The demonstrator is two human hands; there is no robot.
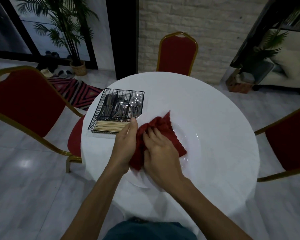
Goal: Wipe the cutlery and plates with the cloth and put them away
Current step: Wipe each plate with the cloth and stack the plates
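Round tabletop [215, 104] under a white cloth, filling the middle of the view, with three red chairs around it — one far [177, 52], one left [24, 101], one right [291, 139]. Potted palm [73, 37] far left by the dark window frame, patterned rug [76, 92] on the floor just beyond the left chair.

On the near centre of the tabletop, a wide white plate [192, 135], its left rim pinched by the left hand [126, 144] — thumb on top, fingers [134, 124] curled around the edge, clenched on the plate. Red cloth [161, 125] bunched over the left half of the plate, pressed down under the right hand [161, 153], fingers [152, 134] bent and gripping into the folds.

Far left of the plate, just beside it, a black wire basket [97, 115] with compartments: dark-handled pieces at the left, forks [122, 106] in the middle, spoons [136, 101] at the right, and wooden chopsticks [109, 126] lying crosswise in the near section.
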